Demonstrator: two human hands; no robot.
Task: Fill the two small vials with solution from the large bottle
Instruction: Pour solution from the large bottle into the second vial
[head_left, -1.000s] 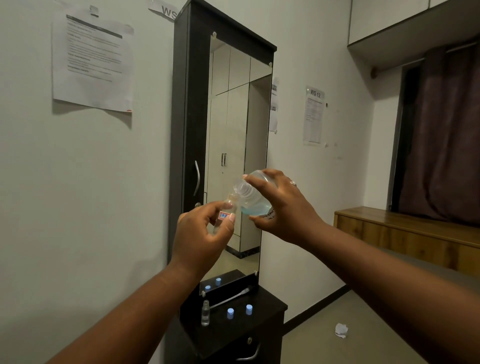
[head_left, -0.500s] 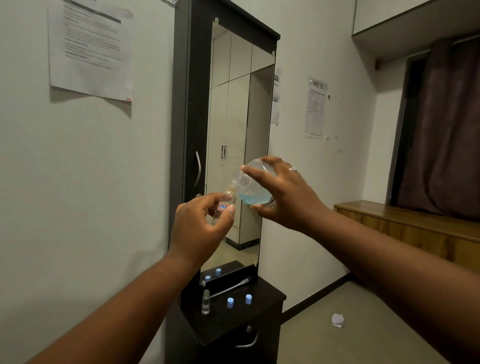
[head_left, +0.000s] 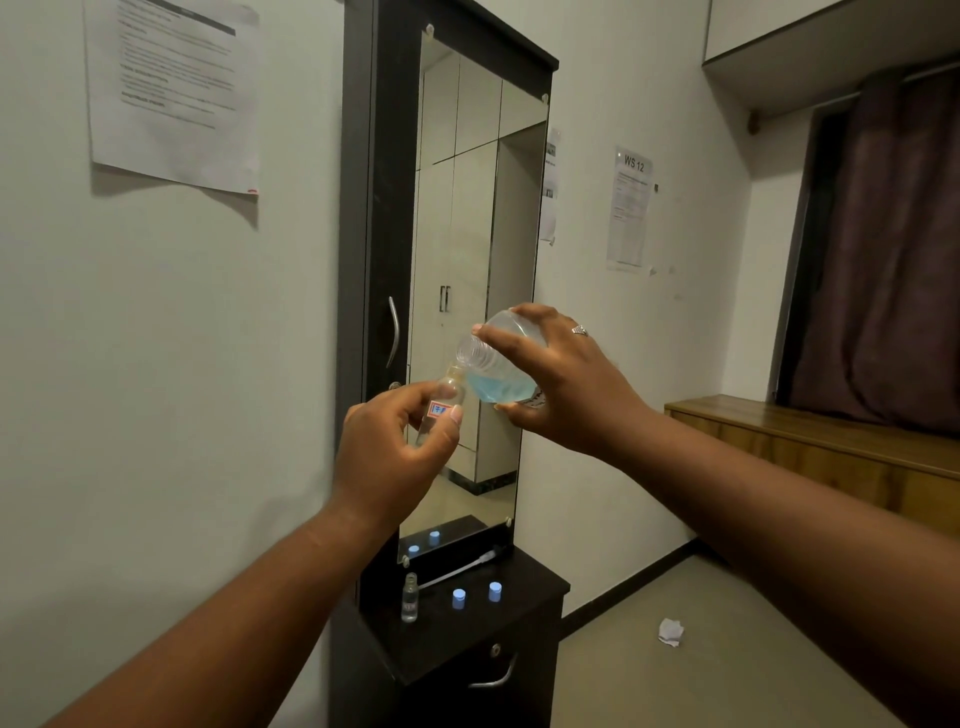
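Observation:
My right hand (head_left: 563, 382) grips the large clear bottle (head_left: 493, 371), tipped to the left with pale blue solution pooled in its lower side. Its threaded mouth meets the neck of a small clear vial (head_left: 441, 402) with a red and white label, which my left hand (head_left: 397, 457) pinches between thumb and fingers. Both are raised in front of the mirror. A second small vial (head_left: 409, 597) stands uncapped on the dark cabinet top (head_left: 524, 618), far below my hands. Two blue caps (head_left: 458, 598) (head_left: 495, 591) sit to its right.
A tall dark-framed mirror (head_left: 467, 260) rises behind the cabinet, and a white tube (head_left: 457, 569) lies at its foot. A cabinet drawer handle (head_left: 493, 678) faces front. Crumpled paper (head_left: 670, 631) lies on the floor. A wooden ledge (head_left: 831, 441) runs along the right wall.
Both hands with the bottle and the vial have stayed together in much the same pose. The view has tilted slightly, showing more of the cabinet.

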